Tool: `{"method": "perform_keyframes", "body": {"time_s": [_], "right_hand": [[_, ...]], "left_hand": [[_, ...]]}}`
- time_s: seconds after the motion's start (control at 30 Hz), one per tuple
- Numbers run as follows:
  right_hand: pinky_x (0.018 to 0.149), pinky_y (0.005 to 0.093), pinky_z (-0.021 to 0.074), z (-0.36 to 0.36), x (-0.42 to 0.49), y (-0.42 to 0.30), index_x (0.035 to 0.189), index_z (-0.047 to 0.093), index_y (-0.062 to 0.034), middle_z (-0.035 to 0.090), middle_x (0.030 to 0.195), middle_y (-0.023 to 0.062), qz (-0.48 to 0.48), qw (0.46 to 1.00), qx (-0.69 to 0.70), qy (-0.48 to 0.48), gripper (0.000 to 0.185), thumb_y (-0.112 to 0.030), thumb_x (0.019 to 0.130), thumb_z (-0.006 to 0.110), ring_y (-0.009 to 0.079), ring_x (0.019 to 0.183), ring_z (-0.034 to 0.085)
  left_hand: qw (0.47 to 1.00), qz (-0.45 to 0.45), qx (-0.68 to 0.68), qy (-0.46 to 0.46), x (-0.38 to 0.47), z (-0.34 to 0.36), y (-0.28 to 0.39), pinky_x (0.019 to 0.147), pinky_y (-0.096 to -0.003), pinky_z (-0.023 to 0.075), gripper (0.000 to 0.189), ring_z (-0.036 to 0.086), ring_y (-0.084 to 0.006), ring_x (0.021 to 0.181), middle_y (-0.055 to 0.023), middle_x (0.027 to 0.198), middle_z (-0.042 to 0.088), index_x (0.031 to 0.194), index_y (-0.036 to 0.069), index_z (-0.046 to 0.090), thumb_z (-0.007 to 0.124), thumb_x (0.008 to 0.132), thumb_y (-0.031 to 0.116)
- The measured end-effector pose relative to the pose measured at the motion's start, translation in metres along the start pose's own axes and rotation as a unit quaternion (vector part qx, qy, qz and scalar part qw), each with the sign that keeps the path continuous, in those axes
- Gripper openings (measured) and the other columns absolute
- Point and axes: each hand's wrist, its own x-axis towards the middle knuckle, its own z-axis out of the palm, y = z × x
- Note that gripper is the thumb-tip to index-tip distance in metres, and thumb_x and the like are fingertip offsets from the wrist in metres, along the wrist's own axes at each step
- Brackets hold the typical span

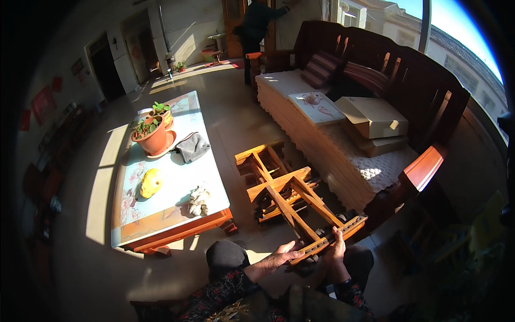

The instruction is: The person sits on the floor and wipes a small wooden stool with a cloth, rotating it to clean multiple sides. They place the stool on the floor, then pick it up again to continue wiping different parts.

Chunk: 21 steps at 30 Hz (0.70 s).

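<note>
A varnished wooden frame [295,213], perhaps part of a folding stool, slants forward from my lap with its near rail [352,225] between my hands. My left hand [277,258] grips the left end of that rail, thumb on top. Farther right along the same rail, my right hand [338,250] holds on with its fingers raised around the edge. Dark fittings line the rail. Beyond and partly under this frame are more wooden frame pieces [257,161] on the floor; where one piece ends and another begins, I cannot tell.
To the left stands a low table [177,173] with potted plants [151,135], a grey cloth [193,147], a yellow fruit or gourd [151,183] and a bundled pale cloth [198,201]. On the right, a wooden sofa [422,92] bears cardboard boxes [374,114]. A person [255,24] stands far back.
</note>
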Motion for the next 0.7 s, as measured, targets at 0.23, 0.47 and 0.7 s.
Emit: {"method": "perform_keyframes", "body": {"time_s": [0.23,0.47,0.7], "right_hand": [[0.092,0.0377,0.0496,-0.02,-0.008,0.016,0.115,0.061,-0.0043,0.067,0.112,0.004,0.02,0.999,0.013,-0.022,0.03,-0.028,0.097,0.059,0.017,0.102,0.063],[0.082,0.0563,0.0547,-0.025,-0.033,-0.004,0.118,0.057,-0.0158,0.06,0.116,0.0006,0.172,0.98,-0.079,-0.068,0.032,-0.04,0.098,0.054,0.0295,0.102,0.063],[0.086,0.062,0.0508,-0.016,-0.045,-0.01,0.121,0.052,-0.0146,0.054,0.122,0.0042,0.193,0.974,-0.098,-0.067,0.036,-0.043,0.098,0.051,0.0364,0.109,0.059]], "left_hand": [[0.993,-0.091,-0.021,0.065,-0.002,-0.008,-0.021,0.108,-0.0311,0.0333,0.087,0.041,-0.02,0.132,-0.0125,0.146,0.039,0.152,0.0,0.017,0.065,0.088,0.036],[0.982,-0.146,0.037,0.114,-0.004,-0.011,-0.027,0.1,-0.0293,0.04,0.085,0.05,-0.018,0.122,-0.013,0.136,0.05,0.149,0.001,0.026,0.067,0.087,0.043],[0.952,-0.21,-0.203,0.09,-0.011,-0.008,0.012,0.08,-0.029,0.0533,0.055,0.068,-0.0179,0.088,-0.0156,0.106,0.069,0.114,-0.003,0.061,0.048,0.099,0.048]]}}
